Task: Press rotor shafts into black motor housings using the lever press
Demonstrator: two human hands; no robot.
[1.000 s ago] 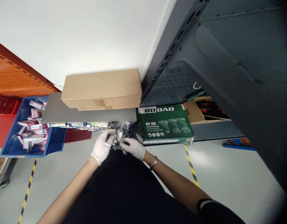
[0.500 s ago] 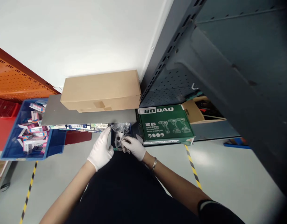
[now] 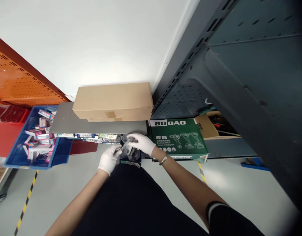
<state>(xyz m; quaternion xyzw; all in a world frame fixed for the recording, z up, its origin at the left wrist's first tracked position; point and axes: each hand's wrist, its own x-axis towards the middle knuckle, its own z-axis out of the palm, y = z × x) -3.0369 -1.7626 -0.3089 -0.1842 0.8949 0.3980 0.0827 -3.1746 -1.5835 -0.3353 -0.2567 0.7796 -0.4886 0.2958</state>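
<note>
1. Head view: we look down over a dark garment at two white-gloved hands meeting in front of a grey shelf [image 3: 67, 119].
2. Item in hand: a small clear plastic bag [image 3: 128, 149], crumpled, contents too small to tell. It sits between the two hands, directly ahead of the body, just above a small dark bin [image 3: 133, 160] at the shelf edge.
3. Left hand [image 3: 108, 159]: lower and nearer the body, fingers curled closed on the bag's left end, wrist angled up and to the right.
4. Right hand [image 3: 143, 143]: higher and further forward, palm down, fingers bent over the bag's top right part and gripping it; a metal bangle [image 3: 163, 159] circles the wrist.
5. Relation that matters: the bag runs roughly on a slant from the left hand up towards the right hand, so both hands are on it, and the right one is nearer to the shelf edge and the bin.
6. Neighbours: a row of flat packets [image 3: 91, 136] lies along the shelf front just left of the hands; a long cardboard box [image 3: 113, 100] rests on top of the shelf; a green drill box [image 3: 177, 137] stands just right of the right hand; a blue bin of small cartons [image 3: 35, 137] is well apart to the left.
7. Floor: grey, with yellow-black tape [image 3: 25, 205].
</note>
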